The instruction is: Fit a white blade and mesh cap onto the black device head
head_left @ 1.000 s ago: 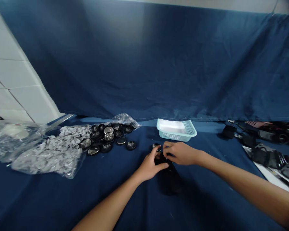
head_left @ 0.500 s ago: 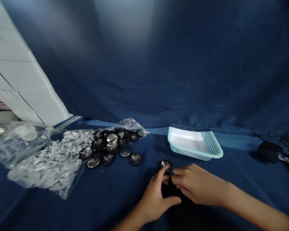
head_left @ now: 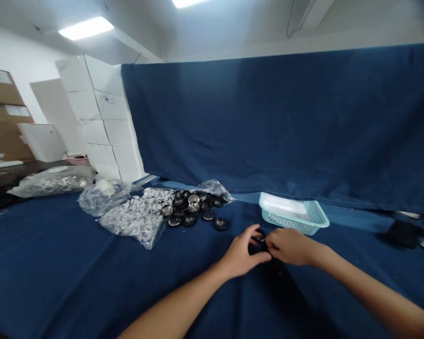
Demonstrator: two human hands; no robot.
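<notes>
Head view shows a small round black part [head_left: 260, 237] pinched between the two hands just above the blue cloth [head_left: 74, 263] on the table, in front of the pale green basket [head_left: 293, 218]. The left hand [head_left: 242, 252] curls its fingers and thumb around the part from the near left, and the right hand [head_left: 289, 246] closes its fingertips on it from the right; most of the part is hidden by the fingers. A dark strip [head_left: 284, 287] lies on the cloth below the hands, running toward the viewer.

Against the frame half a second ago, the hands have drawn closer together and now cover the round part, which then lay plainly on the cloth just beyond the fingertips. The camera has tilted up, so the ceiling lights [head_left: 85, 28], stacked white boxes [head_left: 106, 122] and the top edge of the hanging blue backdrop [head_left: 286, 122] now show.

Left of the hands sits a loose pile of black and silver discs [head_left: 194, 209] spilling from a clear bag, touching a bag of pale grey pieces [head_left: 136, 218]. Further left lie more clear bags [head_left: 53, 181].
</notes>
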